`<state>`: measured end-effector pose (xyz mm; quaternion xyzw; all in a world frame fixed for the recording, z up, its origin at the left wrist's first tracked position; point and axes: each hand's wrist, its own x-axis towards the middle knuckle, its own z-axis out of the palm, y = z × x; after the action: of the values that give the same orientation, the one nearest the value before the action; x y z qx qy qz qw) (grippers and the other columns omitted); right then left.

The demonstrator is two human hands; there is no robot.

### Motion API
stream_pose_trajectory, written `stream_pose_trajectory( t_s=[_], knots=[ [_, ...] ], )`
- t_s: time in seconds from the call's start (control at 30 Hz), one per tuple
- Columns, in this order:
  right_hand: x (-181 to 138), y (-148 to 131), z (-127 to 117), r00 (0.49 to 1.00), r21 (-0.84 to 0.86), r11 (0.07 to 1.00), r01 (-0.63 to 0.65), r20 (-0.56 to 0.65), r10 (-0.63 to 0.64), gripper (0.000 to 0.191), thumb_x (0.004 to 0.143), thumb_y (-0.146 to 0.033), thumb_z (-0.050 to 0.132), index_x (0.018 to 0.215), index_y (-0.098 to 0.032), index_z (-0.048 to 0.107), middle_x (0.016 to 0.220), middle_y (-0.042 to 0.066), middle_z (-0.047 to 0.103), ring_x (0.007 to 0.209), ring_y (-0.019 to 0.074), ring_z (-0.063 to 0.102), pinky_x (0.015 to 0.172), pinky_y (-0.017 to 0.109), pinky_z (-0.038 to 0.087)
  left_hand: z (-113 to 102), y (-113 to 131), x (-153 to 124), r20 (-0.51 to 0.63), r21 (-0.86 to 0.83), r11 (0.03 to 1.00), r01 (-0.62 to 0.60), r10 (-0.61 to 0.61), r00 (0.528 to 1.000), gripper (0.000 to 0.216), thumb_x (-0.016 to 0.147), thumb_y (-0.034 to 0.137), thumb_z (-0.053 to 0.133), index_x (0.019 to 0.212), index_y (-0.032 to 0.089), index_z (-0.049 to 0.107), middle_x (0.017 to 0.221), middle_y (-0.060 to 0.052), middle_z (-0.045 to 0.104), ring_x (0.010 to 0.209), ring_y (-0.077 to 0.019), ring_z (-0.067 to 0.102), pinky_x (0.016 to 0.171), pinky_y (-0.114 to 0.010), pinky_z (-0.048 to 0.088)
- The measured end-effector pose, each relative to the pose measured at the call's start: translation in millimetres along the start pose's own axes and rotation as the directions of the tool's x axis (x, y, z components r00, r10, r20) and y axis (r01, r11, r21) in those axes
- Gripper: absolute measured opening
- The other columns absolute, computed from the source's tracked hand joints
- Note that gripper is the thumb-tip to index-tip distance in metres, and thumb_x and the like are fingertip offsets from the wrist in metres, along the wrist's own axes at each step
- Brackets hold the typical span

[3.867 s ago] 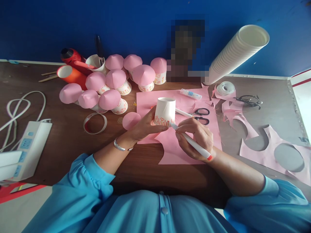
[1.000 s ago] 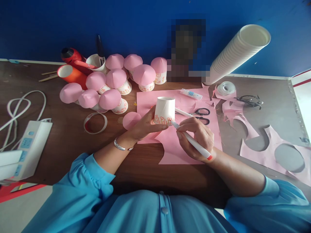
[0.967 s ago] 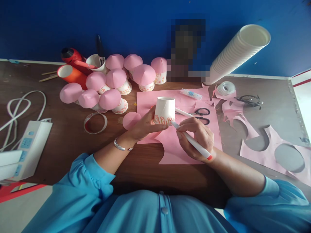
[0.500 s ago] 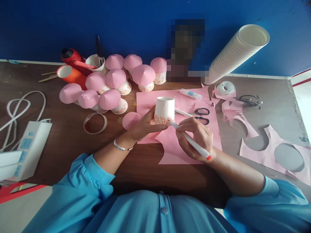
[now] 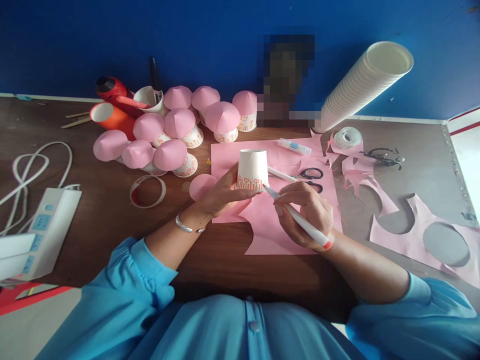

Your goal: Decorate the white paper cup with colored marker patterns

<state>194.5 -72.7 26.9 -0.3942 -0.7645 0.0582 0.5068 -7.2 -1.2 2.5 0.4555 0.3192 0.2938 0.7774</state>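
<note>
My left hand point(image 5: 224, 189) is closed around the lower left side of a white paper cup point(image 5: 252, 165), held upside down over the pink paper. Red-orange flower and stem drawings run along the cup's wide lower edge. In my right hand point(image 5: 309, 212) is a white marker point(image 5: 305, 225) with a red end, its tip at the drawn band on the cup's right side. Behind the cup, another white marker point(image 5: 281, 173) and black-handled scissors point(image 5: 313, 174) lie on the pink sheet point(image 5: 281, 235). A pink paper disc point(image 5: 202, 187) is beside my left hand.
Several decorated cups with pink cone tops point(image 5: 180, 122) stand back left, near a red glue gun point(image 5: 116, 90) and an orange cup point(image 5: 103, 114). A tall cup stack point(image 5: 367, 82) leans at the wall. Tape point(image 5: 348, 137), glasses point(image 5: 386, 157) and paper scraps point(image 5: 420, 220) lie right; a power strip point(image 5: 54, 230) left.
The cup has turned slightly in my left hand, and its drawn flowers have shifted. My right hand and the marker have moved a little to the right.
</note>
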Motion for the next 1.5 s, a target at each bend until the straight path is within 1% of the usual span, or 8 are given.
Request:
stream_pose_trajectory(
  t_s=[0.13,0.33,0.5,0.63,0.97,1.23,1.37,1.5],
  knots=[
    [-0.4,0.5,0.8,1.000,0.010,1.000,-0.006,-0.002,0.006,0.025,0.087,-0.007,0.063,0.106,-0.023,0.062,0.081,0.002,0.070,0.068,0.0187,0.069,0.057,0.032,0.058,0.1,-0.6,0.1,0.006,-0.019,1.000,0.011,-0.010,1.000,0.044,0.078,0.030,0.085,0.119,0.028,0.068,0.114,0.000,0.069,0.115,-0.0252,0.063,0.104,-0.044,0.050],
    [0.1,-0.3,0.6,1.000,0.028,1.000,-0.004,0.007,0.004,0.025,0.089,-0.007,0.063,0.108,-0.023,0.062,0.082,0.002,0.070,0.068,0.0188,0.070,0.056,0.033,0.060,-1.4,-3.9,0.4,0.025,-0.113,0.994,0.005,-0.002,1.000,0.057,0.076,0.019,0.086,0.128,0.029,0.064,0.118,-0.001,0.071,0.113,-0.0225,0.065,0.103,-0.042,0.052],
    [0.4,-0.2,0.5,1.000,0.059,0.998,0.013,0.016,-0.014,0.026,0.090,-0.007,0.062,0.111,-0.023,0.061,0.088,0.004,0.070,0.076,0.0202,0.073,0.058,0.035,0.063,-0.3,-2.0,-0.3,0.065,-0.172,0.985,0.015,-0.004,0.998,0.052,0.078,0.019,0.085,0.125,0.027,0.064,0.115,-0.002,0.072,0.109,-0.0210,0.067,0.101,-0.040,0.053],
    [-0.2,0.5,1.1,1.000,0.068,0.997,0.024,0.005,-0.025,0.026,0.090,-0.007,0.062,0.112,-0.022,0.061,0.089,0.005,0.069,0.078,0.0204,0.073,0.062,0.035,0.065,-0.7,-2.9,-0.1,0.060,-0.171,0.985,0.018,-0.008,0.998,0.053,0.077,0.021,0.086,0.125,0.025,0.063,0.114,-0.004,0.072,0.106,-0.0216,0.068,0.100,-0.041,0.053],
    [-1.8,-0.3,2.5,0.999,0.068,0.998,-0.008,0.036,0.006,0.028,0.089,-0.006,0.063,0.113,-0.022,0.062,0.086,0.005,0.070,0.075,0.0203,0.071,0.060,0.034,0.060,0.6,-1.9,1.2,0.029,-0.107,0.994,0.019,-0.016,0.999,0.054,0.073,0.026,0.091,0.119,0.024,0.064,0.106,-0.002,0.067,0.107,-0.0221,0.063,0.098,-0.040,0.049],
    [-2.6,-1.1,2.9,0.999,0.086,0.996,-0.012,0.039,0.009,0.027,0.089,-0.007,0.063,0.112,-0.022,0.063,0.087,0.004,0.072,0.075,0.0202,0.072,0.060,0.033,0.060,-0.2,-2.5,1.5,0.057,-0.103,0.994,0.020,-0.014,0.998,0.050,0.073,0.028,0.091,0.115,0.023,0.065,0.106,-0.002,0.067,0.099,-0.0181,0.061,0.094,-0.037,0.048],
    [-2.0,-0.8,3.5,0.999,0.076,0.997,-0.006,0.038,0.003,0.027,0.090,-0.007,0.063,0.111,-0.022,0.062,0.086,0.004,0.072,0.075,0.0204,0.073,0.060,0.034,0.060,-0.9,-2.9,0.7,0.043,-0.090,0.996,0.026,-0.022,0.999,0.055,0.072,0.028,0.091,0.120,0.024,0.064,0.108,-0.003,0.068,0.105,-0.0226,0.064,0.096,-0.040,0.049],
    [-2.8,-1.2,3.5,0.998,0.098,0.995,-0.013,0.064,0.006,0.028,0.089,-0.008,0.064,0.113,-0.023,0.063,0.089,0.004,0.073,0.077,0.0212,0.074,0.063,0.035,0.061,0.5,-1.7,-0.5,0.062,-0.068,0.996,0.049,-0.045,0.997,0.064,0.070,0.028,0.092,0.127,0.028,0.062,0.108,-0.003,0.068,0.102,-0.0223,0.065,0.092,-0.040,0.051]
  ],
)
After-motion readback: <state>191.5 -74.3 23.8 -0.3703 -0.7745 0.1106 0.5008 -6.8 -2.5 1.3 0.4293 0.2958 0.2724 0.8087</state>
